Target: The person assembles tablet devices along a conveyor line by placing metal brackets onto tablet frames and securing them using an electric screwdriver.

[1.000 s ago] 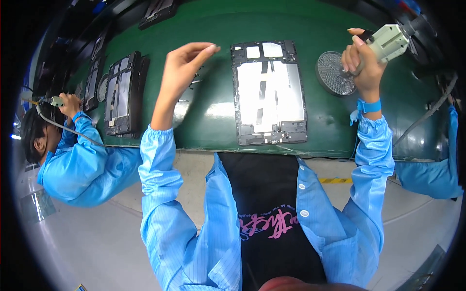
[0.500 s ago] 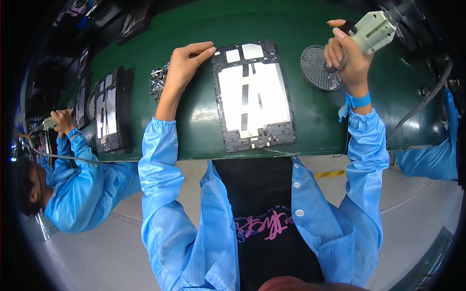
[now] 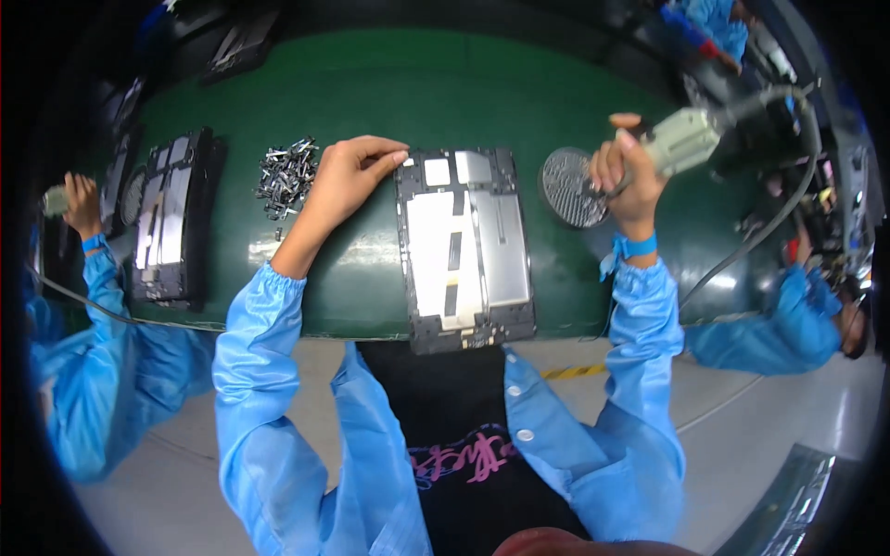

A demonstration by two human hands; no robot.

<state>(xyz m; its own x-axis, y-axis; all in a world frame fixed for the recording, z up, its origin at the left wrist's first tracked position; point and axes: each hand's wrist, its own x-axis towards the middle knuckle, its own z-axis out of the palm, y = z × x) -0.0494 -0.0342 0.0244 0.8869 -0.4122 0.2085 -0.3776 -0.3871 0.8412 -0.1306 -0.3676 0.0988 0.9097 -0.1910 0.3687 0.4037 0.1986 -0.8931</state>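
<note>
Left fingers (image 3: pixel 393 164): nearly pinched, at tablet (image 3: pixel 467 250) corner | right fingers (image 3: pixel 604 167): wrapped round tool (image 3: pixel 684 142)

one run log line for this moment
left hand: at tablet, top-left corner | right hand: gripping power tool | parts pile: on green table, left of tablet

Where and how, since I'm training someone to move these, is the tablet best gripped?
Probably by the tablet's dark frame, along both long sides, one hand coming from the left and one from the right: it lies flat, with panels and strips exposed across its middle. The left hand is at its far left corner; the right hand holds a tool.
</note>
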